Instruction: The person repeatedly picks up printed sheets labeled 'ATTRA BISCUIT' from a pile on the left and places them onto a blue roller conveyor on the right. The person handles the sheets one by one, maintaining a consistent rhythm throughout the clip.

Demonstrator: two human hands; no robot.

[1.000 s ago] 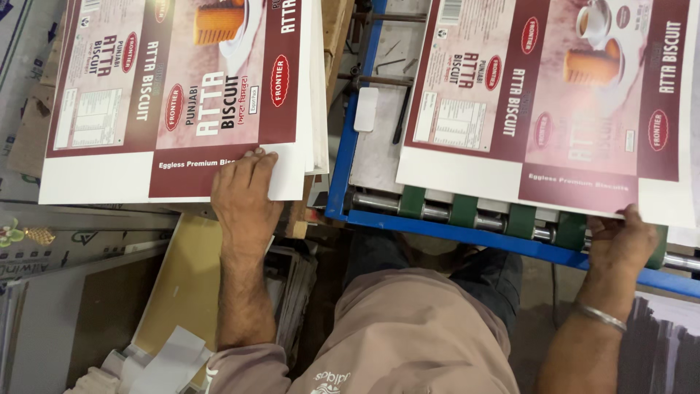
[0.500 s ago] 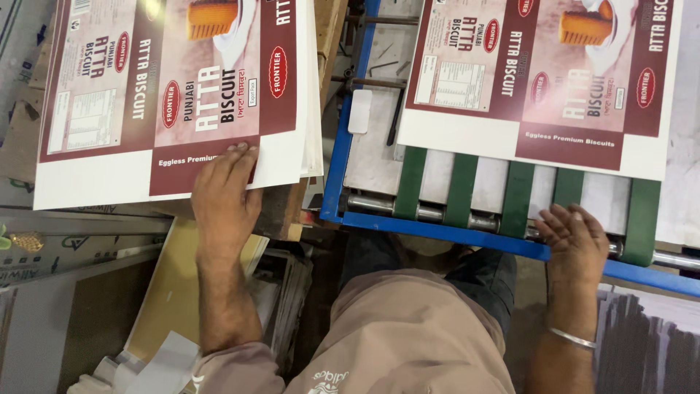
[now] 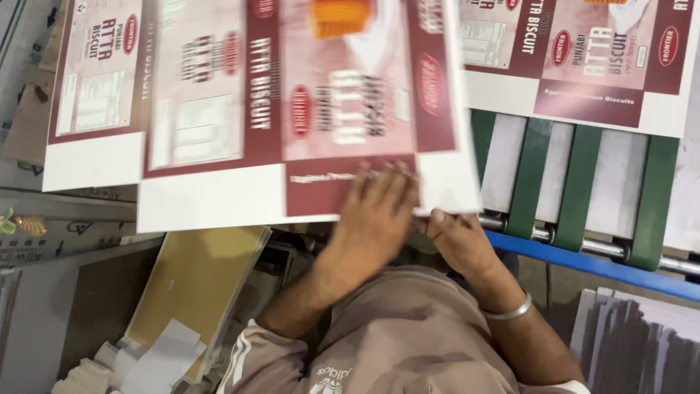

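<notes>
A printed maroon-and-white carton sheet, blurred by motion, hangs between the stack on the left and the conveyor. My left hand lies on its near edge, fingers spread over the print. My right hand, with a metal bangle on the wrist, grips the same edge from below, beside the left hand. The stack of the same sheets stays at the left. Another printed sheet rides on the conveyor at the upper right.
Green belts run over rollers behind a blue rail on the right. A yellow-brown board and white scraps lie at the lower left. Grey sheet stacks stand at the lower right.
My left hand has pulled a sheet off the left stack and carried it rightwards. My right hand left the blue rail and came in to the sheet's edge. The conveyor sheet moved further away.
</notes>
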